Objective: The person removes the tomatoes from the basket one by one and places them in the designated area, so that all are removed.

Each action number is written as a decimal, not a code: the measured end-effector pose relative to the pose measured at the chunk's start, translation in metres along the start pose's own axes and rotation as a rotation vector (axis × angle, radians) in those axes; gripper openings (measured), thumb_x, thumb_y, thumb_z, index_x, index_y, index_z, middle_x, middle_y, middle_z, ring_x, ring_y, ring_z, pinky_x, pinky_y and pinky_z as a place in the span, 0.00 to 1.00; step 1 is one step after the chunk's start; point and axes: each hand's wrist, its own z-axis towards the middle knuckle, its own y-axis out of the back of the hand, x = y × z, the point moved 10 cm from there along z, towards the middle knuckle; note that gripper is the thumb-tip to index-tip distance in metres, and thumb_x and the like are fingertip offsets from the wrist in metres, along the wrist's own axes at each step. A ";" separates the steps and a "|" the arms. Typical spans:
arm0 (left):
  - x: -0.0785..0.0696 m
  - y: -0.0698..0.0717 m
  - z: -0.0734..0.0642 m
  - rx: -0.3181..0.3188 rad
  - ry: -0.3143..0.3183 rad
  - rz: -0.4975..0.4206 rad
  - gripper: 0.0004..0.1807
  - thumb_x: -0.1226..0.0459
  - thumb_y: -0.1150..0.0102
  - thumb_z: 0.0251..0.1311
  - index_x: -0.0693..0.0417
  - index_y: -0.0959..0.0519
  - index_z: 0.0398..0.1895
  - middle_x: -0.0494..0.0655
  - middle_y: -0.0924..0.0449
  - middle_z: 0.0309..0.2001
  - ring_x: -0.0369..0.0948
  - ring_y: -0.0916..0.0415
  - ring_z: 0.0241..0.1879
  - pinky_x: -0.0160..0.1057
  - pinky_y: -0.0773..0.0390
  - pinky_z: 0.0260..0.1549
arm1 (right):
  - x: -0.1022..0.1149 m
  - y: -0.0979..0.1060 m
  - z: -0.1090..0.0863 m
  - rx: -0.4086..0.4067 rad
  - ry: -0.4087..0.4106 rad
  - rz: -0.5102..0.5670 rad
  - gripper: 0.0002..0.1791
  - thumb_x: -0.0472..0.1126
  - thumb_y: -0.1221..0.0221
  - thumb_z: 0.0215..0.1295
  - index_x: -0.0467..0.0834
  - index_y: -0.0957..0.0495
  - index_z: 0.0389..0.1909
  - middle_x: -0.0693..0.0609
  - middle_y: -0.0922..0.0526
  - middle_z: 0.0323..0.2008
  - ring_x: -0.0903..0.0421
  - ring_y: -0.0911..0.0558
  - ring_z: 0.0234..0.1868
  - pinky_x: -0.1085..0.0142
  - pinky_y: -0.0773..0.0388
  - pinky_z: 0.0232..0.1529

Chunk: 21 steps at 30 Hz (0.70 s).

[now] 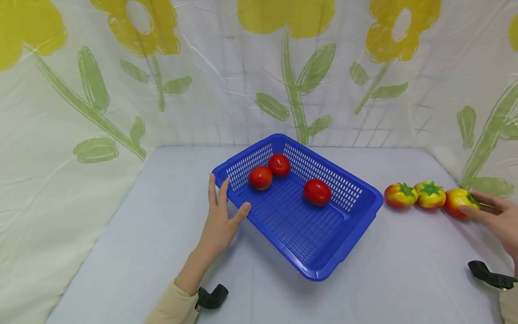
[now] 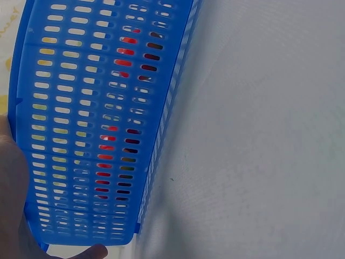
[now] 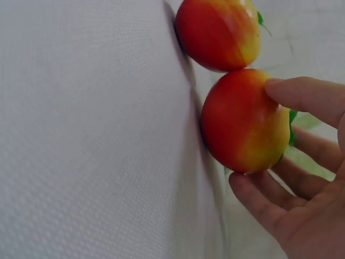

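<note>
At the left corner of a blue plastic basket (image 1: pixel 283 225), my left hand (image 1: pixel 218 225) has its fingers spread and fairly straight, touching the rim. Inside the basket lie three red tomatoes (image 1: pixel 317 192); in the left wrist view they show as red patches through the slotted wall (image 2: pixel 75 108). On the far right, my right hand (image 1: pixel 495 218) holds a red-and-yellow fruit with a green leafy cap (image 3: pixel 245 121), thumb on one side and fingers round the other. Two matching fruits (image 1: pixel 430 195) sit beside it in a row, the nearer one touching it.
A pale cloth covers the table (image 1: pixel 133 252). Behind it hangs a white curtain (image 1: pixel 226 90) printed with yellow flowers, folding along both sides. A black wrist mount (image 1: pixel 212 297) sits on my left cuff, another (image 1: pixel 489 274) on the right.
</note>
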 end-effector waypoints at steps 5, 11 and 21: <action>0.000 0.000 0.000 -0.002 -0.003 0.000 0.49 0.39 0.45 0.63 0.44 0.56 0.80 0.38 0.83 0.77 0.56 0.57 0.74 0.62 0.37 0.59 | 0.004 -0.001 -0.001 -0.026 -0.021 -0.001 0.50 0.66 0.43 0.64 0.53 0.55 0.79 0.30 0.56 0.74 0.28 0.51 0.68 0.31 0.54 0.63; 0.000 0.001 0.000 -0.002 -0.001 -0.002 0.49 0.39 0.45 0.63 0.44 0.56 0.80 0.38 0.83 0.77 0.56 0.57 0.74 0.61 0.37 0.59 | 0.017 -0.002 -0.006 -0.045 0.023 -0.006 0.49 0.62 0.44 0.67 0.44 0.55 0.78 0.29 0.54 0.73 0.26 0.53 0.69 0.32 0.56 0.64; 0.000 0.000 0.000 0.003 0.004 -0.005 0.50 0.38 0.45 0.63 0.44 0.57 0.80 0.37 0.83 0.77 0.56 0.58 0.74 0.62 0.38 0.59 | 0.029 0.001 -0.012 -0.101 0.031 -0.025 0.46 0.60 0.46 0.70 0.36 0.51 0.76 0.28 0.49 0.72 0.27 0.50 0.68 0.34 0.54 0.65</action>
